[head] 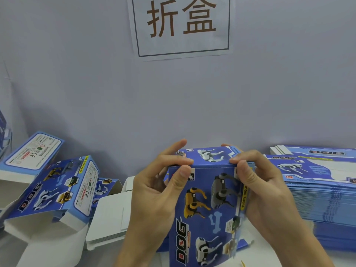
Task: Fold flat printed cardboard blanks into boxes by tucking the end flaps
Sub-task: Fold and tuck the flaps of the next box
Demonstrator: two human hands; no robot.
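Head view, box: a blue printed cardboard box [208,205] with robot dogs and the word DOG on its face is held up at the middle of the view, above the bench [256,255], its far end tilted away from the person.
Head view, top panel: the far end panel [210,157], printed with a white robot dog, lies folded over the upper edge of the box.
Head view, left hand: the left hand [154,191] grips the box's upper left corner, thumb pressed on the front face, index finger laid along the fold, the other fingers reaching behind.
Head view, right hand: the right hand [264,187] grips the upper right corner, thumb on the front face near the edge, fingers curled over the fold and down the side.
Head view, flat blanks: a tall stack of flat printed blanks [323,193] stands at the right, just beside the right hand.
Head view, folded boxes: at the left a folded box [57,191] lies tilted with its open white end toward the viewer; another box [31,153] sits behind it, its warning label facing up.
Head view, white sheets: a low stack of white card sheets [109,218] lies between the folded boxes and the left forearm.
Head view, wall sign: a paper sign [181,26] with two large brown characters in a frame hangs on the grey wall above.
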